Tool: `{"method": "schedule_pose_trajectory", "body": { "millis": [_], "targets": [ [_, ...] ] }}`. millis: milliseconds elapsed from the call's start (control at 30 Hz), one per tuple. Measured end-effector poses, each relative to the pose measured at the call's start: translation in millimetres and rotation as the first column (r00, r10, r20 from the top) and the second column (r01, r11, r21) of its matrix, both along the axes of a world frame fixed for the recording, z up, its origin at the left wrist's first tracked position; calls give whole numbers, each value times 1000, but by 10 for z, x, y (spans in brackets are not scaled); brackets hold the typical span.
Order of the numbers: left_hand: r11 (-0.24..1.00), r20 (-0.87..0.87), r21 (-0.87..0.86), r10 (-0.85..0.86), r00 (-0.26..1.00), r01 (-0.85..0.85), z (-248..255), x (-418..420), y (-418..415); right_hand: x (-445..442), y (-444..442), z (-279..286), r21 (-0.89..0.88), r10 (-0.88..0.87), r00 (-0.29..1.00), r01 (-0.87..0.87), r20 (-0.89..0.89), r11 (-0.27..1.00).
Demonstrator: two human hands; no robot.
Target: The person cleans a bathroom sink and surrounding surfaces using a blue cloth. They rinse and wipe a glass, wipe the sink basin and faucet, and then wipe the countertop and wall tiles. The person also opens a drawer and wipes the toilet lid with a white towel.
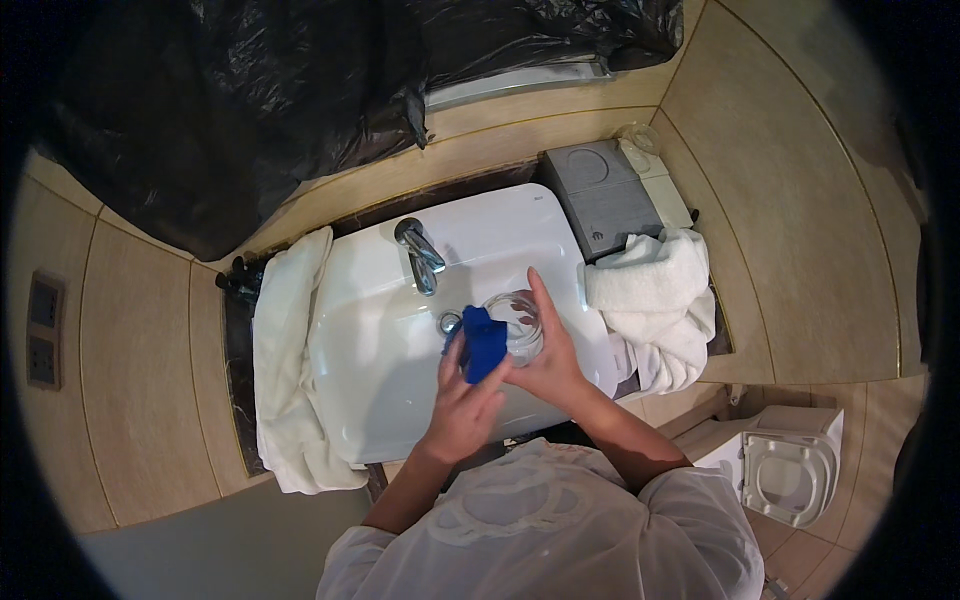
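Observation:
Over the white washbasin (375,382), my left hand (465,412) grips a bunched blue cloth (486,343). My right hand (556,360) holds a clear drinking glass (517,319) tilted on its side, with fingers showing through it. The cloth lies against the near left side of the glass and hides part of it. Just beyond my hands stands the chrome faucet (420,255). A round metal drain (449,322) shows to the left of the cloth.
White towels (289,375) drape over the basin's left side, and another white towel (652,281) is heaped at its right. A grey box (600,195) sits at the back right. Black plastic sheeting (262,97) hangs above. A toilet (787,469) stands low at right.

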State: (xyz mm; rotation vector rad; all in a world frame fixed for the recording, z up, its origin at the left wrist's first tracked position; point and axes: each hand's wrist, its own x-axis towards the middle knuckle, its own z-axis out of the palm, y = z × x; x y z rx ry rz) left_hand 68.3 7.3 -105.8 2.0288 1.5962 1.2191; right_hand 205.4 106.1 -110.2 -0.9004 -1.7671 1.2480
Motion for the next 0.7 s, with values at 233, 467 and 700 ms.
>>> {"method": "schedule_pose_trajectory", "body": {
  "millis": [233, 467, 700],
  "targets": [
    [998, -256, 47, -25, 966, 38, 110, 10, 242, 2, -105, -15, 281, 32, 984, -82, 177, 956],
    [1000, -242, -23, -12, 970, 7, 177, 5, 313, 26, -69, 47, 262, 52, 972, -113, 229, 958],
    [997, -138, 29, -71, 988, 76, -102, 174, 19, 92, 70, 114, 54, 23, 1000, -24, 22, 998]
  ]
}}
